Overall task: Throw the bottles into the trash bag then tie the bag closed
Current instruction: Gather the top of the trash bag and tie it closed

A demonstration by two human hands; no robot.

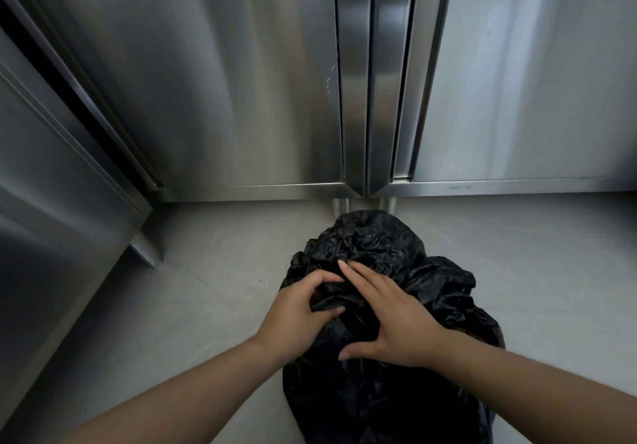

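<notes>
A black trash bag [379,392] stands on the grey floor in the lower middle of the head view, its crumpled top bunched up. My left hand [296,316] pinches a gathered fold of the bag's plastic between thumb and fingers. My right hand [393,319] lies flat across the top of the bag, fingers stretched out and thumb spread, pressing on the plastic just right of the left hand. No bottles are visible; the inside of the bag is hidden.
Stainless steel cabinet doors [241,81] fill the view ahead, with a vertical seam in the middle. Another steel unit [51,202] stands at the left, its leg [144,254] on the floor. The concrete floor [551,254] spreads out to the right of the bag.
</notes>
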